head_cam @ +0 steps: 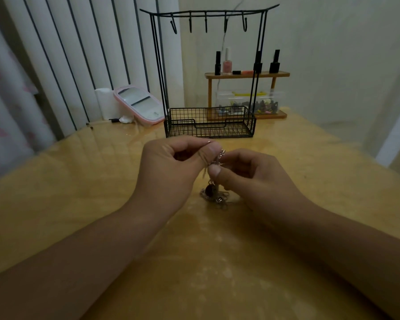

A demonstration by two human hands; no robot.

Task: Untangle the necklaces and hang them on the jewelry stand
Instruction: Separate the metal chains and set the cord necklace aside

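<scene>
1. While both hands meet above the middle of the bench (310,158), the left hand (171,165) has its fingers curled in and pinches a thin chain between thumb and forefinger.
2. Just beside it, almost touching, the right hand (252,179) pinches the same silvery links, its thumb pressed against the forefinger.
3. From between the two pinches the tangled necklaces (215,192) hang down; their lower part, with a dark oval pendant, lies bunched on the bench directly under the hands.
4. Beyond the hands, near but apart from them, stands the black wire jewelry stand (208,122), with a mesh basket at its base and five hooks on its top bar, all of them bare.
5. Behind the stand sits a small wooden shelf (246,75) carrying nail polish bottles (226,63), with a clear box of small items under it.
6. Left of the stand a pink-framed mirror (139,103) leans near the wall.
</scene>
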